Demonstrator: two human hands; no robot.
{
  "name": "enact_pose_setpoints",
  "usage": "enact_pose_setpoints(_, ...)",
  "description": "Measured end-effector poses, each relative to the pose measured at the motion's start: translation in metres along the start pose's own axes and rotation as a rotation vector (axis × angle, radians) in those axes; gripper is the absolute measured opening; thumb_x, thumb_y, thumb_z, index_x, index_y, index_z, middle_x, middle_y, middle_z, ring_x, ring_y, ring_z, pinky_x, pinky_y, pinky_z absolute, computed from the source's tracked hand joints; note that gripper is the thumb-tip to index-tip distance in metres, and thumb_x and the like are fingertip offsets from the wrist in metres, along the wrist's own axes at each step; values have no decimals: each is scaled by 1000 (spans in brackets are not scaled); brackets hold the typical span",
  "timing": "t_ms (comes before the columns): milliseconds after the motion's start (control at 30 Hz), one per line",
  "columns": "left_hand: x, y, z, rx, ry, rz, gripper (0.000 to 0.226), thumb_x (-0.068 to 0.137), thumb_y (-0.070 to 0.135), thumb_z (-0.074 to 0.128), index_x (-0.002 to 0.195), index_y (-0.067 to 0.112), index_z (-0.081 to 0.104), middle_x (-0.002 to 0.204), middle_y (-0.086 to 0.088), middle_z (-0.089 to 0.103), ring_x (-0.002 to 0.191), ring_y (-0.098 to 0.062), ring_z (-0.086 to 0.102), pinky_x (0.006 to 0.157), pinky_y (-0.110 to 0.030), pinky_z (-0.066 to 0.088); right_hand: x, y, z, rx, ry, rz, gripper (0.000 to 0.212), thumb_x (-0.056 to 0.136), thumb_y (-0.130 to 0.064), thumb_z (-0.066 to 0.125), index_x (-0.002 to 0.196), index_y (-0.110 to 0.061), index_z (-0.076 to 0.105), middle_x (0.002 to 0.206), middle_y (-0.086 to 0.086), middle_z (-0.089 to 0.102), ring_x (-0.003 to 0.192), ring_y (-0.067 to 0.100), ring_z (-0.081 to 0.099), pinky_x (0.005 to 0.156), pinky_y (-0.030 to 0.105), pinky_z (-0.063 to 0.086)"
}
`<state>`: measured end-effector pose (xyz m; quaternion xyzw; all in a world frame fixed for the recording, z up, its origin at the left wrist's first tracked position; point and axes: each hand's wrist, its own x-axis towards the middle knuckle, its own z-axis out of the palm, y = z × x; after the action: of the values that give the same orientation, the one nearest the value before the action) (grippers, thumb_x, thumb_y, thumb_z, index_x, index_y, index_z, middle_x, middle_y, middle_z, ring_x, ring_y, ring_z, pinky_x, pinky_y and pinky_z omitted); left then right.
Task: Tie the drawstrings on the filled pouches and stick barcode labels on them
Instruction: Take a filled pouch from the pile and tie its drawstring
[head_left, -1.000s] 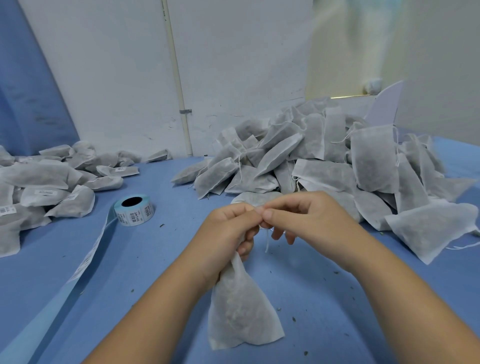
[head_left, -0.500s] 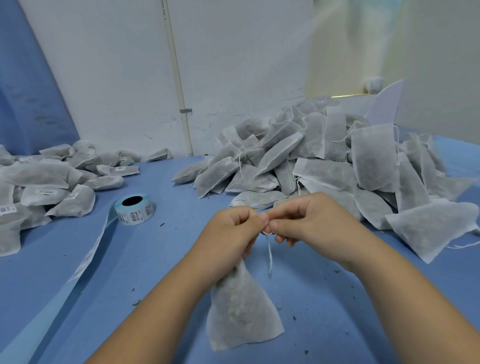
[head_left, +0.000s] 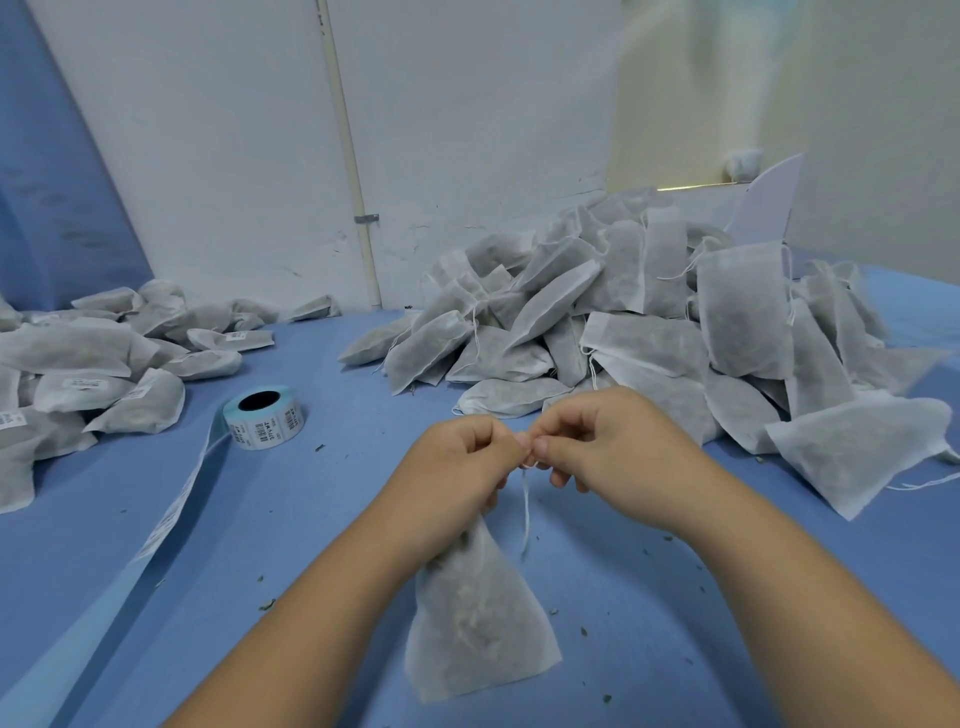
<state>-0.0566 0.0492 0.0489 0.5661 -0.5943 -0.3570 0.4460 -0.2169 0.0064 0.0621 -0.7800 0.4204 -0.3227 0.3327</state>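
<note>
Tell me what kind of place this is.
Probably a small packing workshop: a big pile of filled pouches, a labelled pile at the left, and a barcode label roll on the blue table.

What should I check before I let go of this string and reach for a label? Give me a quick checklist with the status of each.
1. Pouch secured: the left hand grips its gathered neck. Ok.
2. Knot finished: the fingertips of both hands hide it. Cannot tell.
3. Drawstring tail free: pinched by the right hand, it hangs loose, unsnagged. Ok.
4. Label roll available: on the table, left of the hands, its strip unrolled. Ok.
5. A hand free to peel a label: both are occupied. Not ok.
6. Label on this pouch: none on the visible face. Not ok.
</note>
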Motion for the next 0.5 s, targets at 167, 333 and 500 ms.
enact_pose_setpoints(167,-2,2,-1,21,-14,-51,20,88,25,66,68,20,64,54,10,49,52,-11,47,60,-31,38,0,-2,-3,110,-8,70,22,90,-14,65,71,-23,71,67,-1,69,61,9,59,59,26,48)
enact_pose_setpoints(333,-1,2,1,51,14,-77,18,86,19,67,69,19,62,56,5,49,56,-13,46,59,-29,37,0,-1,-2,272,-58,166,21,92,-8,60,74,-14,70,59,-8,64,53,3,55,53,20,44)
enact_pose_setpoints(500,-3,4,0,52,-6,-94,16,86,27,69,72,20,65,55,4,49,56,-14,44,54,-26,35,1,0,1,397,-88,198,23,93,-5,58,74,-11,69,61,-4,63,51,5,53,51,19,42)
